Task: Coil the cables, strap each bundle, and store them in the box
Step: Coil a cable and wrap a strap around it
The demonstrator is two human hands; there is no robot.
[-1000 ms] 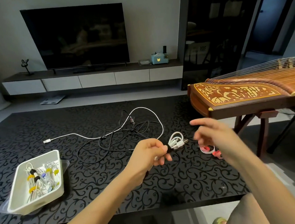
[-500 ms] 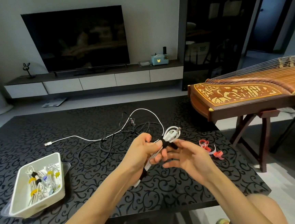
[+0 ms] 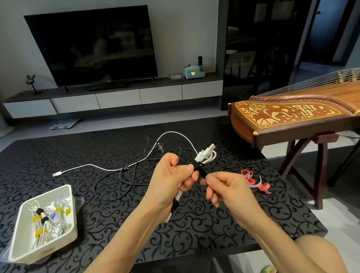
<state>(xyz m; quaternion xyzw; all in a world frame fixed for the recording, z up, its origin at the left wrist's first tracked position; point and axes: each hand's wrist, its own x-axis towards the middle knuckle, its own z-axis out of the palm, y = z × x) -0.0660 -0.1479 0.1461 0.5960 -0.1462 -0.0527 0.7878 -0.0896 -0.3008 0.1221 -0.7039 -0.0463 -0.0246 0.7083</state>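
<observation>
– White plastic wrapped in black: is that cable bundle (image 3: 207, 155) finished?
– Not quite, I'd say. The left hand (image 3: 170, 180) grips it above the table (image 3: 204, 225), fingers curled round the folded cable, with the plugs sticking out at the top. The right hand (image 3: 227, 188) pinches the free end of the black strap (image 3: 200, 169) between thumb and fingertips. The strap sits round the middle of the coil, but I can't tell whether it is fastened.
– And the box?
– The white box (image 3: 53, 245) stands near the table's left front edge, well apart from both hands. Several strapped bundles (image 3: 47, 219) lie in it, banded in yellow, black and purple.
– So what is left?
– Closing this strap and carrying the bundle over. Beyond the hands, a loose white cable (image 3: 86, 166) and a tangle of black cables (image 3: 113, 185) lie uncoiled on the table. A few pink straps (image 3: 252, 180) lie just to the right of the right hand. I'd judge the job past halfway, with a few cables to go.
– Any brand or label?
– None I can read. The plugs, straps and box show no legible writing at this size.
</observation>
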